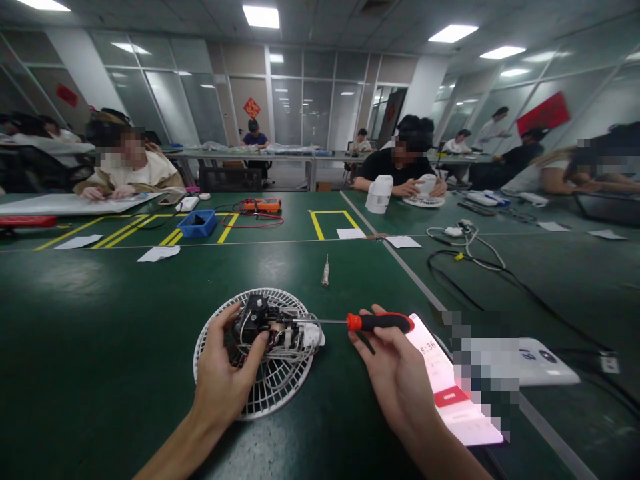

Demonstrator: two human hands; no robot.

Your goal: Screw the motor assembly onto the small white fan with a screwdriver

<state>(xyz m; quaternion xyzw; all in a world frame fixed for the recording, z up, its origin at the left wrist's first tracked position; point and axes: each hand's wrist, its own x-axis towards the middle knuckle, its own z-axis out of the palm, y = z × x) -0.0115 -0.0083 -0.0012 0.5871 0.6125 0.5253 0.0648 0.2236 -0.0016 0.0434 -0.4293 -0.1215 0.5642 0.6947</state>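
Note:
A white round fan grille [260, 387] lies flat on the green table [100, 333] in front of me. On it sits a black motor unit [255, 319] with loose wires and a white part. My left hand [225, 373] is wrapped around the motor unit, fingers closed on it. My right hand [390, 367] grips the red and black handle of a screwdriver [380, 322]. Its thin metal shaft runs left and its tip meets the motor unit.
A small second screwdriver [325, 271] lies beyond the grille. A lit phone [450, 393] and a white device [540, 363] lie to my right, with black cables [500, 280]. A blue tray [197, 223], paper slips and a multimeter [263, 205] sit farther back. Other people work at tables behind.

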